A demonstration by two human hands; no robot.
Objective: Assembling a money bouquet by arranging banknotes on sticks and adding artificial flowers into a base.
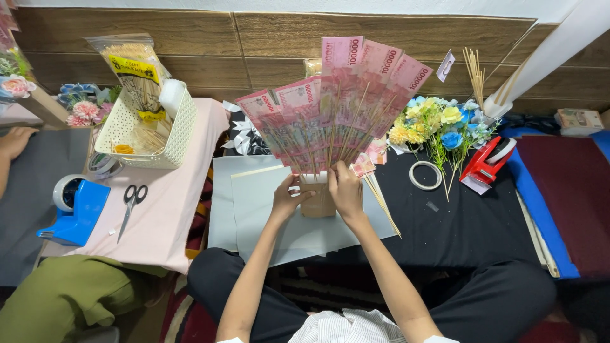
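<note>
A fan of pink banknotes (337,105) fixed to thin wooden sticks stands upright in the middle of the view. Both hands grip it at its base. My left hand (287,198) holds the lower left of the bundle, against a small brown cardboard piece (318,204). My right hand (346,190) clasps the sticks from the right. A few loose sticks (383,204) slant down to the right of that hand. Beneath lie grey paper sheets (254,203) on a black cloth (457,222).
A white basket (166,136) with bagged sticks, scissors (131,202) and a blue tape dispenser (76,209) sit on the pink cloth at left. A tape ring (424,175), artificial flowers (438,130) and a red tape dispenser (486,162) lie right. Another person's hand (13,143) rests far left.
</note>
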